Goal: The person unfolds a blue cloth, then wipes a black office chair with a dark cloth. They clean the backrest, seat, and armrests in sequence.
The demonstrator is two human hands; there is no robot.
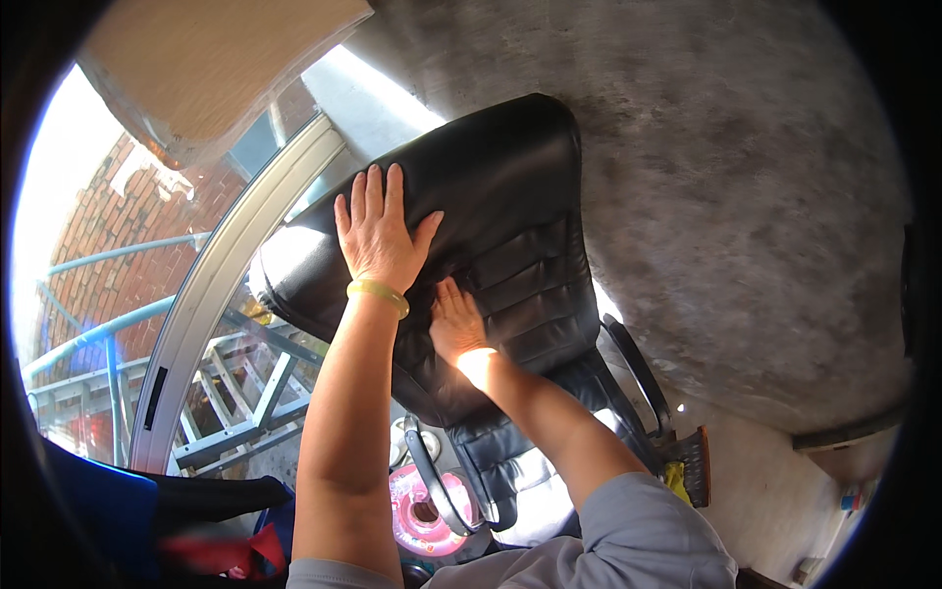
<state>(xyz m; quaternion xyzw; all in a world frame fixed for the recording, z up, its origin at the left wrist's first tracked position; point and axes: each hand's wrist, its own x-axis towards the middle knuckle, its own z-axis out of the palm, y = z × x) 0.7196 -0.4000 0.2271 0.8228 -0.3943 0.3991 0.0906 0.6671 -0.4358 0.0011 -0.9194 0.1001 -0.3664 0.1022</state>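
A black leather-look office chair (508, 184) fills the middle of the view, its padded backrest facing me. My left hand (383, 239) lies spread on the upper padding, fingers apart and nothing in its grasp. A pale yellow-green bangle (379, 293) circles that wrist. Lower down, beside the stitched horizontal folds, my right hand (456, 320) rests its fingers against the backrest. Just beyond those fingertips is a dark patch; whether it is a cloth or shadow I cannot tell. Below the backrest, the seat (508, 471) is partly sunlit and partly behind my right arm.
Curved armrests (438, 482) flank the seat, with a pink inflatable ring (416, 508) beside the left one. Left of the chair are a pale door or window frame (235, 258), an aluminium ladder (243, 412) and blue railings (110, 331). A bare grey wall (736, 221) stands right.
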